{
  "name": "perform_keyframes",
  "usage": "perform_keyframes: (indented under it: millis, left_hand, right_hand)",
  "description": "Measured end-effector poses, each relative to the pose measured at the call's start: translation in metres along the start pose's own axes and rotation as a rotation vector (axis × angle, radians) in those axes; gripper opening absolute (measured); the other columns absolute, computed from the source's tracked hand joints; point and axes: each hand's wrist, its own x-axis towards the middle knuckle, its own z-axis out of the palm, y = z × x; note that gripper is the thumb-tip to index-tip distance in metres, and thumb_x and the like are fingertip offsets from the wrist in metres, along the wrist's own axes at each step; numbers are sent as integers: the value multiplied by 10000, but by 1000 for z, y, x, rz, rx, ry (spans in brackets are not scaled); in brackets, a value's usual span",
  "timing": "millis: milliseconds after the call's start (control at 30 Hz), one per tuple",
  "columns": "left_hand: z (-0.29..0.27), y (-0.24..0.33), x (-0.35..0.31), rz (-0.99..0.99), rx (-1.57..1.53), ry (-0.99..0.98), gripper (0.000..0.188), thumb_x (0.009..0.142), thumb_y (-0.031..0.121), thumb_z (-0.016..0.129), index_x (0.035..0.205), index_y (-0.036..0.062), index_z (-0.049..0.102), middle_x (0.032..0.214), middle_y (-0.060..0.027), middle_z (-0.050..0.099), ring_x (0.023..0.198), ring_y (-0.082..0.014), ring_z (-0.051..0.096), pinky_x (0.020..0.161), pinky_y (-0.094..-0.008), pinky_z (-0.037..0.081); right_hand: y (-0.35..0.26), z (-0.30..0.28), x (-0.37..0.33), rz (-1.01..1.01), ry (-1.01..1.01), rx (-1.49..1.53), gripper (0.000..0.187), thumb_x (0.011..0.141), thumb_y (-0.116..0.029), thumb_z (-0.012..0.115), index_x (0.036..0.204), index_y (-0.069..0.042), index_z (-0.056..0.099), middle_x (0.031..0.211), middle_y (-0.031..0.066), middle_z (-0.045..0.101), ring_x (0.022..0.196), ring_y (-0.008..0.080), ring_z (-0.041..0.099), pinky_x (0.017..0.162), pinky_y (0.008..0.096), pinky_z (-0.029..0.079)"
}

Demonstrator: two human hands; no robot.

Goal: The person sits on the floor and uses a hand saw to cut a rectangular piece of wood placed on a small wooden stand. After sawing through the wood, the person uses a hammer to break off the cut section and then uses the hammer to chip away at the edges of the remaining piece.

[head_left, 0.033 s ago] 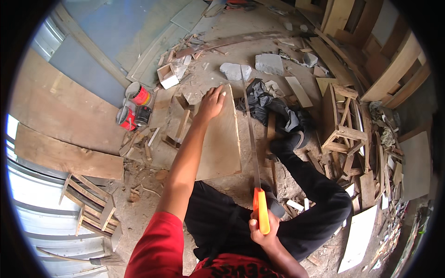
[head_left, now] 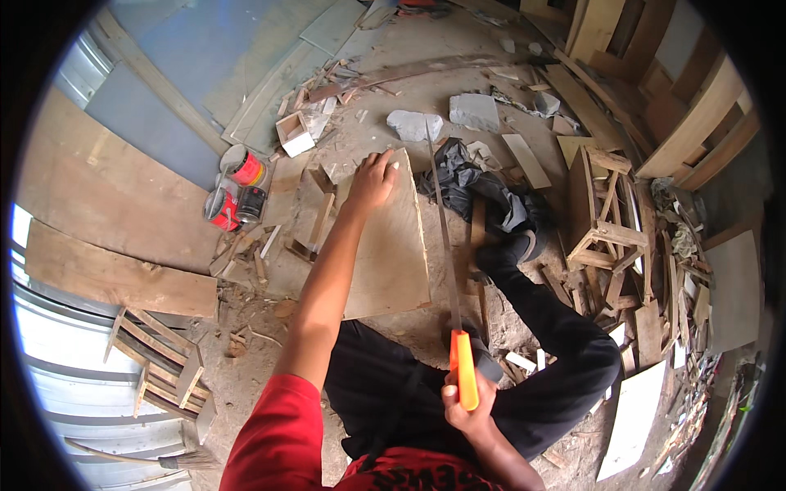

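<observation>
My left hand point(head_left: 375, 182) grips the far end of a flat wooden board point(head_left: 391, 254), its fingers curled at the far edge and the thumb near the corner. The board lies in front of my lap, with its right edge rough and splintered. My right hand point(head_left: 470, 405) is closed round the orange handle point(head_left: 465, 372) of a handsaw. Its long thin blade point(head_left: 444, 237) points away from me, just right of the board's rough edge and apart from it.
Paint cans point(head_left: 244, 166) and a small open box point(head_left: 295, 135) stand at the left. Pale stone blocks point(head_left: 474, 113) lie ahead. At the right are a wooden stool point(head_left: 606, 213) and heaped scrap wood. A slatted wooden piece point(head_left: 164, 360) and a broom point(head_left: 184, 461) lie at the lower left.
The board's near end has shifted very slightly to the right. The saw and both hands are almost where they were.
</observation>
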Motion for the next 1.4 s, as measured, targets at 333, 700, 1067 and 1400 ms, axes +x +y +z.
perform_keyframes:
  millis: [333, 700, 1067, 1400]
  left_hand:
    - [-13, 27, 0, -58, 254, 74, 567, 898, 424, 664, 1256, -9, 591, 1203, -221, 607, 1180, -364, 546, 1018, -492, 407]
    - [-15, 39, -7, -161, 350, 39, 531, 921, 487, 616, 1148, 7, 629, 1185, -208, 638, 1178, -362, 567, 1005, -507, 412]
    - [-8, 50, -3, -235, 288, 19, 448, 928, 392, 607, 1163, 11, 614, 1197, -204, 642, 1182, -363, 571, 1011, -553, 392]
    - [-5, 52, 5, -166, 263, 0, 473, 914, 408, 621, 1175, 14, 615, 1197, -193, 657, 1174, -339, 590, 1003, -531, 396]
  right_hand:
    - [14, -15, 3, 130, -4, 72, 378, 957, -367, 669, 833, -14, 615, 662, 90, 612, 557, 201, 622, 534, 323, 480]
    - [18, -20, -23, 212, 5, 145, 321, 952, -274, 675, 817, 5, 595, 624, 74, 545, 530, 139, 519, 508, 305, 410]
    - [-3, -18, 32, 277, 5, 86, 307, 939, -200, 703, 763, 17, 576, 572, 61, 512, 535, 90, 463, 487, 300, 380]
    - [-6, 0, 65, 274, 14, 38, 321, 951, -215, 696, 771, 25, 581, 557, 51, 490, 547, 76, 442, 492, 303, 379]
